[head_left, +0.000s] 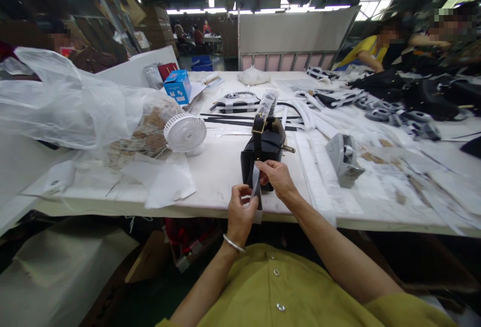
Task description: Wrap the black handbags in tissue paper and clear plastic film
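A small black handbag [265, 149] with gold hardware lies on the white worktable [221, 167], its strap stretched toward me. My left hand [240, 212] pinches the near end of a clear plastic strip [256, 182] wrapped on the strap. My right hand [276, 177] grips the same strip just above, fingers closed against the bag's near end. A silver bangle sits on my left wrist.
A white desk fan [185, 133] and a plastic bag of brown pieces [75, 106] lie at left. A grey tape dispenser [343, 159] stands right of the bag. Straps, white strips and black bags cover the far table. A blue box [177, 86] sits behind. Other people work at right.
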`<state>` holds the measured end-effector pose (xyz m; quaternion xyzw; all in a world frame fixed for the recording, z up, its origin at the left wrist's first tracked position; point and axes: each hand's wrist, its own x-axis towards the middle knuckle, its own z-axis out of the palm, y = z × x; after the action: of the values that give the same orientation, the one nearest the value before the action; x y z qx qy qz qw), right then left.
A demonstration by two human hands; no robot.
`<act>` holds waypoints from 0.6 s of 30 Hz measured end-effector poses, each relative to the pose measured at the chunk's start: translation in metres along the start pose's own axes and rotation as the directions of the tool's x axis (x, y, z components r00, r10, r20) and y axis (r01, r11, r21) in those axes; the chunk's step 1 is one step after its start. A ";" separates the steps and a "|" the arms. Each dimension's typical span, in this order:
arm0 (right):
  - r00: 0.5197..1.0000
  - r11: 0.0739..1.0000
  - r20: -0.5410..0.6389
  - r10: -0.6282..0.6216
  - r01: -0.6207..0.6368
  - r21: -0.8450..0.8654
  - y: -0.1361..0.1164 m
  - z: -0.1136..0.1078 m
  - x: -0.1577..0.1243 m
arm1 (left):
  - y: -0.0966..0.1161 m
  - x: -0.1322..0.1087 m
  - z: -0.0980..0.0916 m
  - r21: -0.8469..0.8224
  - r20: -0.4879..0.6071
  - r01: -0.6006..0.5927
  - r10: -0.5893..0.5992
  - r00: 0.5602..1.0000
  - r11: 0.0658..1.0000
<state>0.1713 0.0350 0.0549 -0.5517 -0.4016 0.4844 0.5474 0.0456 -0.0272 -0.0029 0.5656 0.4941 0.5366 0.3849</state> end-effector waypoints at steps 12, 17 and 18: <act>0.998 0.992 -0.020 0.054 -0.052 0.112 0.007 0.006 -0.005 | 0.002 -0.018 -0.025 0.592 0.345 -0.638 0.559 0.753 0.493; 0.991 0.979 0.036 0.130 -0.134 0.151 0.001 0.002 -0.004 | 0.019 -0.030 -0.047 0.310 0.366 -0.655 0.549 0.751 0.689; 0.992 0.983 0.043 0.122 -0.127 0.136 0.001 0.001 -0.003 | 0.024 -0.023 -0.050 0.296 0.237 -0.547 0.495 0.836 0.783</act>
<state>0.1691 0.0319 0.0544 -0.5279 -0.3412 0.5540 0.5459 0.0009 -0.0594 0.0214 0.7773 0.3762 0.4818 0.1489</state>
